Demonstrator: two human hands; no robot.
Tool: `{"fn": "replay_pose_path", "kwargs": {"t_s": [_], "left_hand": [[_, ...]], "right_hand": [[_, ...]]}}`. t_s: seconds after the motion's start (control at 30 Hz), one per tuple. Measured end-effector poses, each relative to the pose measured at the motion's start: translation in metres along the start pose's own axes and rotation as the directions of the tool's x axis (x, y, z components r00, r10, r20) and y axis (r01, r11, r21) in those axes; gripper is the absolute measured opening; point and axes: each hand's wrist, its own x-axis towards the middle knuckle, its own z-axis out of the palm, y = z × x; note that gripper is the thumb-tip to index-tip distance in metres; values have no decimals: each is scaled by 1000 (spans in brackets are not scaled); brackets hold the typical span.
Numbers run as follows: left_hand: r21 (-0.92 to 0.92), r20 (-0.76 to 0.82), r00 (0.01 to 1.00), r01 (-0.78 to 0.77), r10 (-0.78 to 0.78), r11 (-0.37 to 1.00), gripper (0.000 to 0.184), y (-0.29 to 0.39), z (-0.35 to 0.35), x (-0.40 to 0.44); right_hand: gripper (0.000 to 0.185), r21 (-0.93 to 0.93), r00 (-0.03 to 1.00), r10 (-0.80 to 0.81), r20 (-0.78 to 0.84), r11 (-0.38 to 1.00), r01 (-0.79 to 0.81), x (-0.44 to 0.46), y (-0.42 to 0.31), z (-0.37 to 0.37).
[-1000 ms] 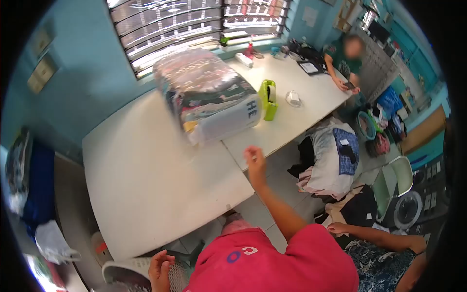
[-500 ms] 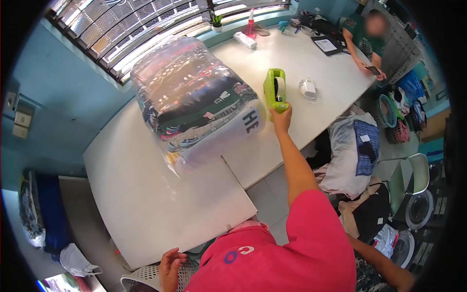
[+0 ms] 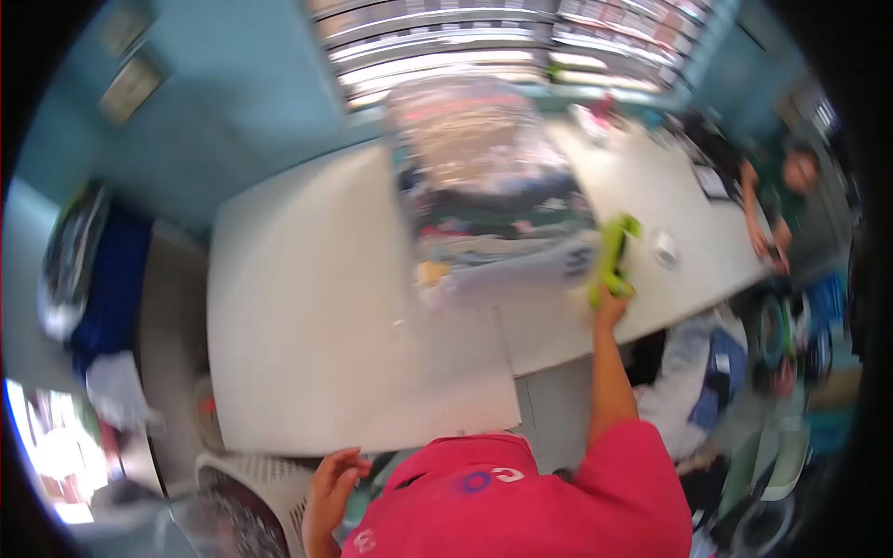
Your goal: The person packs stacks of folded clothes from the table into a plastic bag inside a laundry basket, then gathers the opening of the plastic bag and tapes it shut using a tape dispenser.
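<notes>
My right hand (image 3: 611, 305), arm stretched forward over the table (image 3: 307, 307), grips the near end of a lime-green tape dispenser (image 3: 616, 256). The dispenser is blurred, and I cannot tell whether it touches the tabletop. Just left of it sits a large clear plastic bag (image 3: 498, 200) packed with folded clothes, with dark lettering on its near right side. My left hand (image 3: 332, 488) hangs low by the table's front edge, beside a white perforated basket (image 3: 293, 479). Its fingers are loosely bent and apart, with nothing seen in them.
A white charger (image 3: 665, 247) with its cable lies right of the dispenser. Another person (image 3: 781, 200) sits at the table's far right end. Piled laundry (image 3: 688, 381) stands on the floor to the right. A barred window (image 3: 446, 46) runs along the back.
My view has swung left, so the table and bag appear farther right. My right hand still holds the tape dispenser, which has come slightly nearer to me. My left hand stays low.
</notes>
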Motion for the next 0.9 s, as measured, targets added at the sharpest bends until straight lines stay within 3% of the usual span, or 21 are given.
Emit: {"fn": "replay_pose_path", "kwargs": {"t_s": [0.13,0.17,0.23,0.27,0.3,0.33,0.4,0.47,0.5,0.53,0.63,0.77,0.83,0.87,0.9], "left_hand": [[-100,15,995,-94,96,991,26,9,-14,-29],[-100,28,988,-148,152,984,26,15,-20,-39],[-152,-72,976,-216,207,965,22,26,-33,-62],[-86,-19,888,-460,460,884,20,25,-43,-74],[-17,53,738,-672,672,740,20,26,-54,-87],[3,-15,739,-674,674,739,20,30,-64,-102],[-129,50,449,-883,892,452,22,39,-84,-134],[-53,-19,237,-970,971,236,24,37,-99,-165],[-47,-156,89,-996,984,82,24,41,-96,-175],[3,-292,-83,-996,953,-86,24,36,-106,-199],[132,-378,-101,-990,920,-54,28,26,-132,-243],[226,-354,-216,-964,910,-141,27,5,-159,-272],[272,-351,-222,-954,910,-128,27,-2,-169,-285],[286,-354,-230,-950,907,-129,27,-4,-172,-292],[291,-412,-197,-954,889,-77,27,-5,-172,-300]], "right_hand": [[54,221,988,63,138,971,-93,-57,-11,-38],[53,-39,992,98,84,995,-95,-78,-31,-50],[56,-123,981,86,174,990,-65,-114,-59,-70],[58,-21,984,48,174,999,-45,-129,-58,-74],[59,-74,988,41,149,997,-30,-144,-61,-80],[59,-124,992,31,125,992,-15,-160,-70,-83],[61,-92,990,58,130,995,-47,-197,-99,-92],[60,-30,973,80,215,997,-75,-198,-68,-99],[59,28,962,122,244,991,-133,-200,-64,-95],[59,46,953,76,293,995,-93,-231,-84,-91],[57,-56,941,114,318,993,-101,-294,-98,-112],[55,-55,908,-47,417,996,77,-363,-100,-114],[55,16,816,-170,552,981,193,-397,-104,-111],[55,136,740,-161,653,986,95,-421,-115,-116],[55,145,730,-172,662,984,100,-432,-113,-110]]}}
